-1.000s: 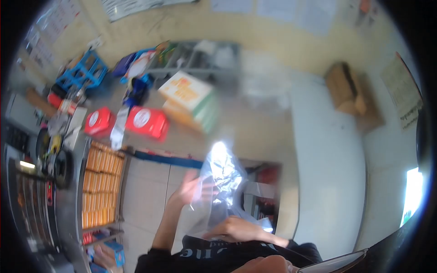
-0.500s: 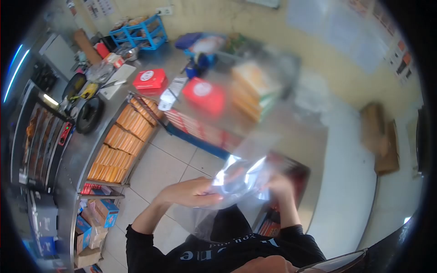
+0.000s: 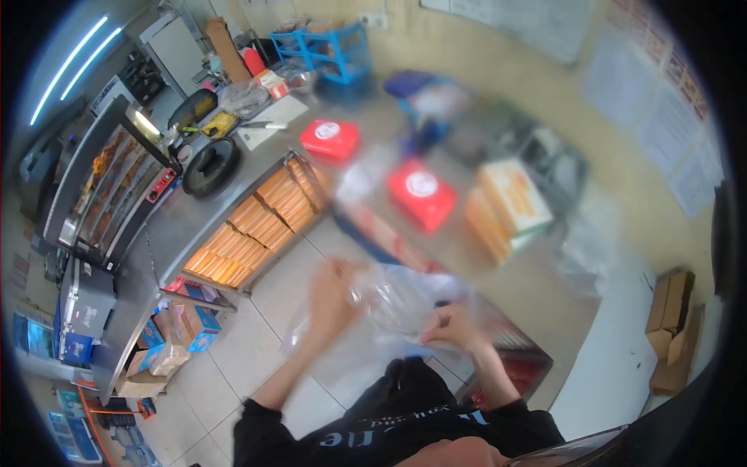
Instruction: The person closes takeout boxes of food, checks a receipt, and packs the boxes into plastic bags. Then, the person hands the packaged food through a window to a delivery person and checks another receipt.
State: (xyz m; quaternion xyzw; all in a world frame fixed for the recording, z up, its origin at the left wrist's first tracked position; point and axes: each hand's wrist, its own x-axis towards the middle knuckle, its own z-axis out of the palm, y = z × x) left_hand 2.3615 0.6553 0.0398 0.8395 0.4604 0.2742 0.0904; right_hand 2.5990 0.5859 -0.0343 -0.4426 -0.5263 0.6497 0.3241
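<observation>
Clear plastic bag (image 3: 385, 300) – spread between 2 hands, in front of the wearer, over the tiled floor (image 3: 233, 350) and near the worktop (image 3: 537, 289). Right hand (image 3: 456, 325): fingertips closed together, pinching the film at its side. Left hand (image 3: 334, 300) at the other side, blurred; cannot tell how far open, or whether it grips. Risks, as judged: thin film splitting if pulled hard both ways – or slipping floorward if the right pinch loosens
</observation>
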